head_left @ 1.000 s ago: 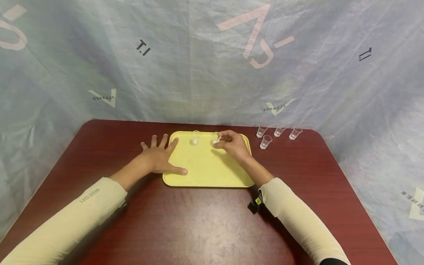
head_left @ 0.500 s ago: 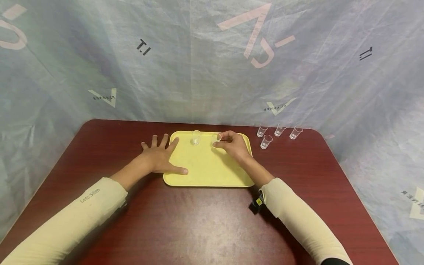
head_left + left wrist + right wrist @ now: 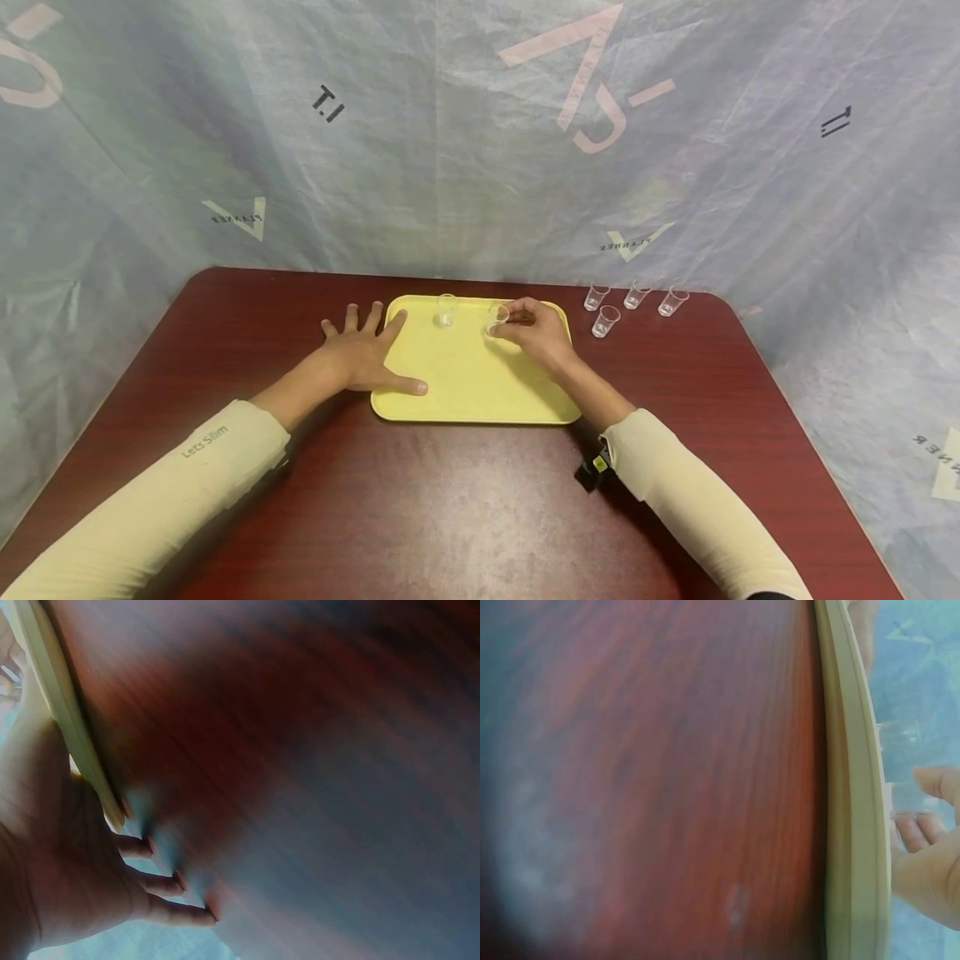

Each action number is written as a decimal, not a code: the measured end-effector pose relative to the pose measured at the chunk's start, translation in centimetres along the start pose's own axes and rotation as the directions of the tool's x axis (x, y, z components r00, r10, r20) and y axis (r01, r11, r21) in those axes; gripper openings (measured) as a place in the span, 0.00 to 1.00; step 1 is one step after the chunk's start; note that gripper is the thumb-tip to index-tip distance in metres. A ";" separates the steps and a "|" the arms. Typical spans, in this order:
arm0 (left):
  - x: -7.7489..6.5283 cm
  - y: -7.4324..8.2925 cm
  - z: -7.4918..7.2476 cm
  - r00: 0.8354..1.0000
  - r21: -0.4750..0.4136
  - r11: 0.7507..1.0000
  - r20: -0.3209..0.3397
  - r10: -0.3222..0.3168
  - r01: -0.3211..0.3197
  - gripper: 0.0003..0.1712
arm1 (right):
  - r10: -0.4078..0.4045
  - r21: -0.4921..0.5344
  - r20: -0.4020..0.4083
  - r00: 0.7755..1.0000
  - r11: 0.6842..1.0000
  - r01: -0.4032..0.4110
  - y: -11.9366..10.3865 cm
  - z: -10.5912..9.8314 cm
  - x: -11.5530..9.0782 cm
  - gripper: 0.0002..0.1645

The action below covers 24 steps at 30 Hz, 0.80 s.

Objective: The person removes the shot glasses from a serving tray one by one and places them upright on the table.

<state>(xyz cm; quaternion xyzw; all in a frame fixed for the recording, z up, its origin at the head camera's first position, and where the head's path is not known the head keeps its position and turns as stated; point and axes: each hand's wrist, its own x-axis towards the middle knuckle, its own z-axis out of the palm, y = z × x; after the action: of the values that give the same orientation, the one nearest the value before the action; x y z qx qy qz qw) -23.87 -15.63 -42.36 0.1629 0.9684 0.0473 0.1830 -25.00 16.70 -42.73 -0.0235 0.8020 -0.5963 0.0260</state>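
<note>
A yellow tray (image 3: pixel 450 383) lies on the dark red table. My left hand (image 3: pixel 356 354) spreads over its left edge, thumb on the tray and fingers straight out beyond it; the left wrist view shows that hand (image 3: pixel 82 862) beside the tray's rim. Toward the tray's back, my right hand (image 3: pixel 536 333) pinches a small clear shot glass (image 3: pixel 498 315) between thumb and fingers, partly hiding it. Another clear shot glass (image 3: pixel 446 312) stands upright to its left on the tray. In the right wrist view, the right hand (image 3: pixel 930 847) appears beyond the tray rim (image 3: pixel 859 825).
Several more clear shot glasses stand right of the tray near the table's back edge, the nearest being one glass (image 3: pixel 605 322) set forward of the others. A grey printed curtain (image 3: pixel 435 150) hangs behind the table (image 3: pixel 465 500).
My right hand and the shot glass in it have shifted slightly right and toward me. The left hand stays spread on the tray's left edge.
</note>
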 end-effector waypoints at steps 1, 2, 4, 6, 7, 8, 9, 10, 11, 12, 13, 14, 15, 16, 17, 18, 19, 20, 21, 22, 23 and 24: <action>0.0 0.0 0.0 1.000 0.000 1.000 -0.002 0.001 -0.001 0.86 | -0.004 0.004 0.004 1.000 1.000 0.004 0.0 -0.1 -0.1 0.19; 0.0 0.0 0.0 1.000 0.001 1.000 -0.003 0.000 0.000 0.86 | -0.005 0.007 0.006 1.000 1.000 0.005 -0.1 -0.2 -0.2 0.19; -0.1 -0.1 0.0 1.000 0.003 1.000 -0.004 0.000 0.000 0.86 | -0.008 0.014 0.010 1.000 1.000 0.008 -0.1 -0.4 -0.4 0.19; -0.1 -0.1 0.0 1.000 0.003 1.000 -0.005 0.001 -0.001 0.86 | -0.006 0.020 0.011 1.000 1.000 0.006 -0.1 -0.6 -0.6 0.19; -0.1 -0.1 0.1 1.000 0.004 1.000 -0.005 0.002 -0.002 0.86 | -0.004 0.020 0.012 1.000 1.000 0.004 0.0 -0.8 -0.7 0.20; 0.0 -0.1 0.1 1.000 0.004 1.000 -0.005 0.002 -0.002 0.86 | 0.000 0.020 0.012 1.000 1.000 0.000 0.0 -0.9 -0.8 0.20; 0.0 -0.1 0.1 1.000 0.003 1.000 -0.004 0.003 -0.003 0.86 | 0.002 0.019 0.012 1.000 1.000 -0.002 0.1 -1.0 -0.9 0.20; 0.0 -0.1 0.1 1.000 0.002 1.000 -0.004 0.004 -0.004 0.86 | 0.004 0.017 0.011 1.000 1.000 -0.004 0.1 -1.2 -1.0 0.21; 0.0 -0.1 0.1 1.000 0.001 1.000 -0.004 0.005 -0.005 0.86 | 0.007 0.010 0.010 1.000 1.000 -0.007 0.1 -1.3 -1.1 0.21; 0.0 -0.1 0.1 1.000 0.001 1.000 -0.005 0.006 -0.006 0.86 | 0.009 0.005 0.009 1.000 1.000 -0.009 0.1 -1.4 -1.1 0.21; 0.0 -0.1 0.1 1.000 0.001 1.000 -0.005 0.006 -0.006 0.86 | 0.010 0.002 0.008 1.000 1.000 -0.010 0.2 -1.6 -1.2 0.22; 0.0 -0.1 0.1 1.000 -0.001 1.000 -0.005 0.006 -0.006 0.86 | 0.011 0.002 0.006 1.000 1.000 -0.011 0.1 -1.7 -1.3 0.22; 0.0 -0.2 0.1 1.000 -0.003 1.000 -0.005 0.006 -0.006 0.86 | 0.011 0.001 0.004 1.000 1.000 -0.011 0.2 -1.8 -1.3 0.22; 0.0 -0.2 0.1 1.000 -0.002 1.000 -0.005 0.006 -0.006 0.86 | 0.011 0.005 0.004 1.000 1.000 -0.011 0.2 -2.0 -1.4 0.22; 0.0 -0.2 0.1 1.000 -0.003 1.000 -0.005 0.005 -0.005 0.86 | 0.012 0.006 0.004 1.000 1.000 -0.012 0.1 -2.2 -1.5 0.22; 0.0 -0.2 0.1 1.000 -0.004 1.000 -0.005 0.004 -0.004 0.86 | 0.011 0.007 0.002 1.000 1.000 -0.011 0.1 -2.3 -1.6 0.22; 0.0 -0.1 0.1 1.000 -0.005 1.000 -0.005 0.004 -0.004 0.86 | 0.012 0.008 0.002 1.000 1.000 -0.012 0.2 -2.5 -1.6 0.22; 0.0 -0.1 0.1 1.000 -0.008 1.000 -0.005 0.003 -0.003 0.86 | 0.014 0.012 0.001 1.000 1.000 -0.014 0.2 -2.7 -1.7 0.21; 0.0 -0.1 0.1 1.000 -0.009 1.000 -0.006 0.002 -0.002 0.86 | 0.014 0.014 0.002 1.000 1.000 -0.014 0.1 -2.9 -1.8 0.21; 0.0 -0.1 0.1 1.000 -0.011 1.000 -0.006 0.002 -0.002 0.87 | 0.014 0.016 0.001 1.000 1.000 -0.014 0.1 -3.1 -1.8 0.21; 0.0 -0.1 0.1 1.000 -0.013 1.000 -0.007 0.002 -0.002 0.87 | 0.013 0.011 -0.002 1.000 1.000 -0.013 0.0 -3.4 -1.9 0.21; 0.0 -0.1 0.1 1.000 -0.014 1.000 -0.007 0.002 -0.002 0.86 | 0.013 0.011 -0.006 1.000 1.000 -0.013 0.0 -3.5 -2.0 0.22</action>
<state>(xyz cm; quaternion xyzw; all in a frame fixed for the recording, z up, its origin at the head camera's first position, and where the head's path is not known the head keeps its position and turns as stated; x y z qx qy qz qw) -23.83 -15.74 -42.49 0.1625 0.9685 0.0550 0.1805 -23.26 20.22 -41.69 -0.0165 0.7990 -0.6004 0.0274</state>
